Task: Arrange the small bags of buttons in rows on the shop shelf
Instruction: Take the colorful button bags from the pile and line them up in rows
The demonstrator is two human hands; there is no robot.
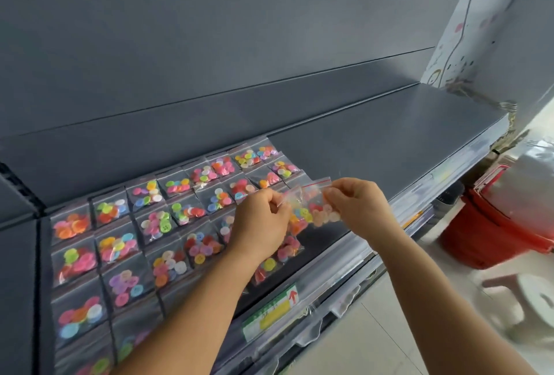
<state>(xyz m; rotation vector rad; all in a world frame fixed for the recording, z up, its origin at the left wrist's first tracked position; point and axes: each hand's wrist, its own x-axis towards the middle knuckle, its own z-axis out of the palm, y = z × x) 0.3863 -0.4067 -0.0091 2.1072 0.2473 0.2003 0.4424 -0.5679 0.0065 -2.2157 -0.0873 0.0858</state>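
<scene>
Both hands hold small clear bags of buttons above the shelf (389, 134), over its front edge. The left hand (263, 218) has its fingers pinched shut on the top of a bag (295, 212); the right hand (356, 203) pinches a red-zipped bag (319, 206) just beside it. Rows of button bags (120, 242) cover the shelf's left part, touching or overlapping.
</scene>
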